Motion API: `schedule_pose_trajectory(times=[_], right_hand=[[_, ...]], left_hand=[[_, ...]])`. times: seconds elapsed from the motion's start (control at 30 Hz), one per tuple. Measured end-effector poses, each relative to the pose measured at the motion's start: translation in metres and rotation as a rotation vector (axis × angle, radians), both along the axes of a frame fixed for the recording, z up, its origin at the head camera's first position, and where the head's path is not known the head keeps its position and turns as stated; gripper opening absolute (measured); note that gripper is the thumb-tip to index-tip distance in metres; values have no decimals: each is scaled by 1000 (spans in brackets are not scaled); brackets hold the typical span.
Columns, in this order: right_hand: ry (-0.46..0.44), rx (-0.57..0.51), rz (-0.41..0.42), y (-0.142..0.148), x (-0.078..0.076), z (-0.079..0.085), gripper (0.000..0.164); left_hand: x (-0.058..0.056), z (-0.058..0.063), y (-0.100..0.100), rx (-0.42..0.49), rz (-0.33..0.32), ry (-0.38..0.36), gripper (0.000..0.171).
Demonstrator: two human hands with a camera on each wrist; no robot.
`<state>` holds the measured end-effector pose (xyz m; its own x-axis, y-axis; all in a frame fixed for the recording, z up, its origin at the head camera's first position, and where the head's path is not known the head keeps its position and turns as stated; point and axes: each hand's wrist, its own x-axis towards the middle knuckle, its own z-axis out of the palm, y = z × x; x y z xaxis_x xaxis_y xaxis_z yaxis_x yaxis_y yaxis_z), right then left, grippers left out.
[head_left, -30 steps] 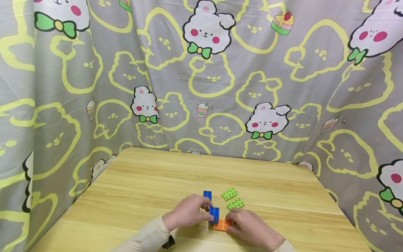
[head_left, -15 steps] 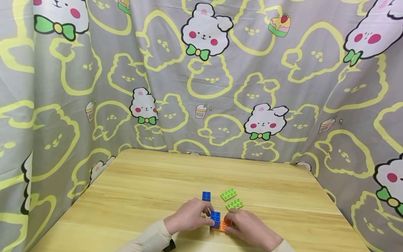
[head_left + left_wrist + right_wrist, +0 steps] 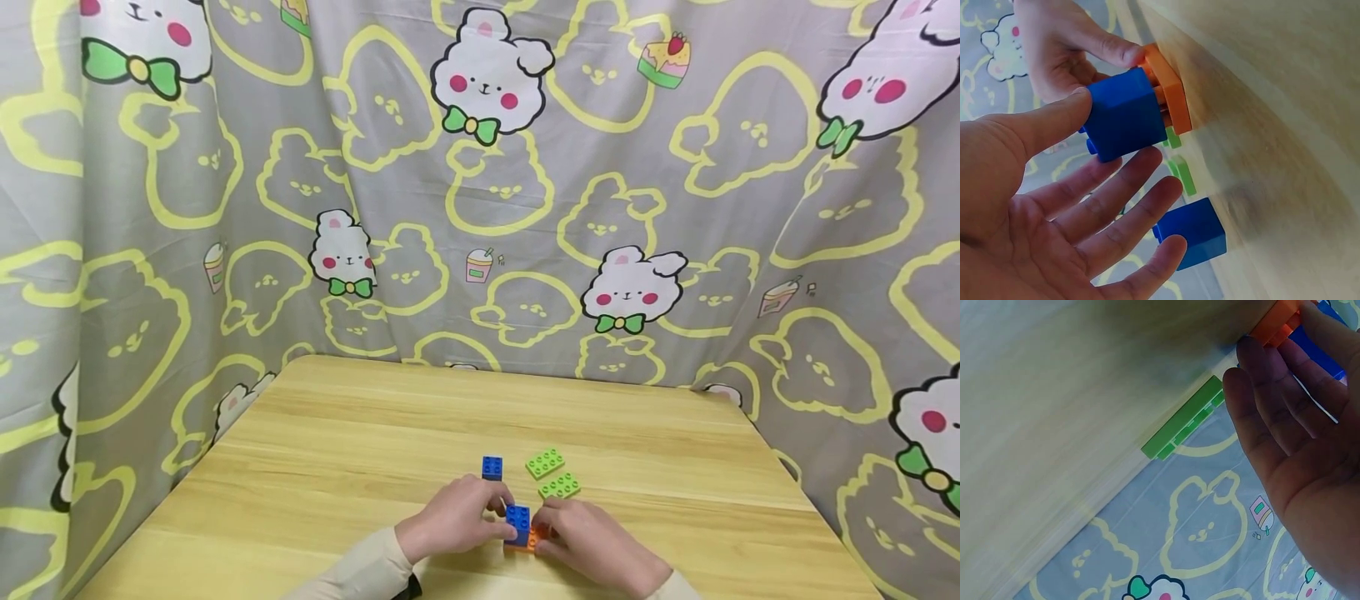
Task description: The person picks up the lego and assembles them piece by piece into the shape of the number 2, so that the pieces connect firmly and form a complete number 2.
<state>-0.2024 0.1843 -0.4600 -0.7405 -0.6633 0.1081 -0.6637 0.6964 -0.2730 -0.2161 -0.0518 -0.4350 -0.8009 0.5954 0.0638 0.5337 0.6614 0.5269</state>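
My left hand (image 3: 459,518) pinches a blue toy building brick (image 3: 517,527) between thumb and fingertips. The brick is over the left part of a flat orange building brick (image 3: 533,542) on the table. In the left wrist view, orange studs show between the blue brick (image 3: 1124,115) and the orange brick (image 3: 1171,90), so the two are not fully pressed together. My right hand (image 3: 592,540) grips the orange brick's right end between thumb and fingers. A second blue brick (image 3: 492,467) stands just beyond my left hand.
Two flat light-green bricks, a farther one (image 3: 544,462) and a nearer one (image 3: 559,485), lie beyond my right hand. The wooden table (image 3: 360,417) reaches back to a patterned curtain (image 3: 420,183) around its sides.
The blue brick in my left hand has moved slightly right and toward me, over the orange brick's left part. My right hand keeps its grip with little movement.
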Motion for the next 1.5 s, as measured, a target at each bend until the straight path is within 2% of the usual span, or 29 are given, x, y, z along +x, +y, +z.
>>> schedule_pose_trajectory(times=[0.47, 0.8, 1.03, 1.2, 1.37, 1.5], right_hand=[[-5, 17, -4, -2, -1, 0, 12], [3, 16, 2, -1, -1, -2, 14], [-10, 16, -5, -1, -1, -1, 15], [-86, -37, -20, 0, -1, 2, 23], [-185, -141, -38, 3, 0, 7, 41], [-213, -227, -18, 3, 1, 10, 42]], left_hand=[[-1, -1, 2, 18, -14, -43, 24], [-2, -2, -2, 12, -37, -16, 24], [-3, -2, -2, 22, -48, -34, 24], [-2, -2, -3, 36, -51, -36, 24], [-3, -4, -4, 48, -50, -45, 24], [-3, -4, -4, 58, -57, -49, 25]])
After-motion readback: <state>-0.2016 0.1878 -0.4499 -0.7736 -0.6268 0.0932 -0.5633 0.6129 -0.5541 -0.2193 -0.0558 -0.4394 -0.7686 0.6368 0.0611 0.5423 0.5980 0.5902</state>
